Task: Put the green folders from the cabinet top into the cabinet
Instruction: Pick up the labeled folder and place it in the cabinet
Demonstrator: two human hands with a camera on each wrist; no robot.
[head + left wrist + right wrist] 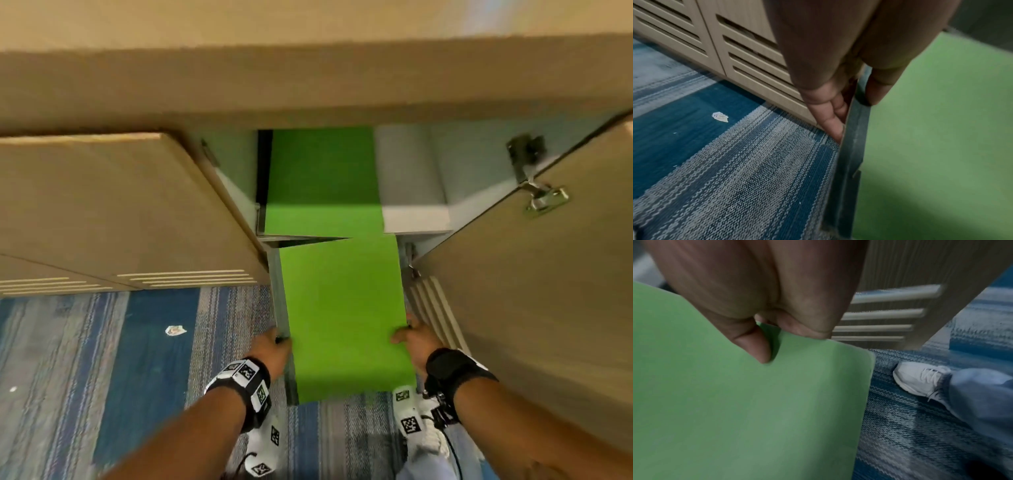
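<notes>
Below the open cabinet (428, 212) at frame centre, a green folder (342, 308) is held flat, left hand (274, 349) and right hand (412, 339) each pinching a side edge, likely to slide it level onto the one (322, 178) already shelved.

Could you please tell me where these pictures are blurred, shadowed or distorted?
Head view: wide-angle bending of the cabinet, shadow across the held green folder near its lower edge. Left wrist: dim, left hand soft. Right wrist: right hand blurred.

Beneath you, blue-and-grey striped carpet (144, 346) with a small white paper scrap (175, 330), your white laced sneaker (918, 378) alongside.
</notes>
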